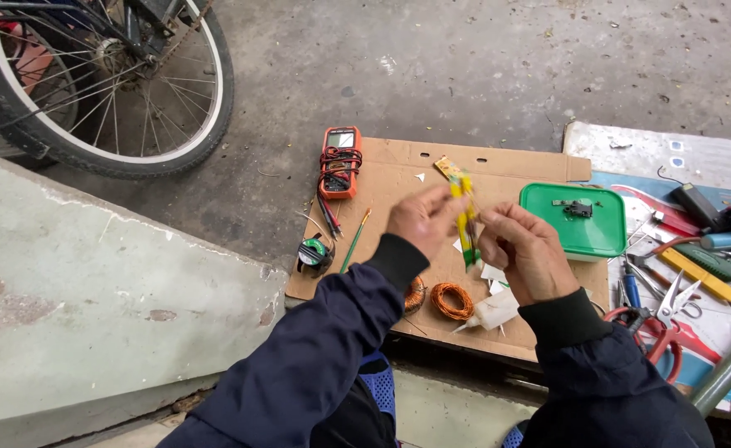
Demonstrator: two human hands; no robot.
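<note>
Grey, stained concrete floor (432,66) in flat daylight, a bicycle wheel (108,83) standing at upper left, beside a chipped pale concrete ledge (92,290) below.

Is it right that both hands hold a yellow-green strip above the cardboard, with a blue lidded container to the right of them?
Not quite. In the head view the left hand and right hand do hold the yellow-green strip above the cardboard, but the lidded container to their right is green, not blue.

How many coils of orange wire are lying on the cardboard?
2: one coil of orange wire lies below the hands, another coil shows partly behind the left sleeve. More may be hidden.
</note>
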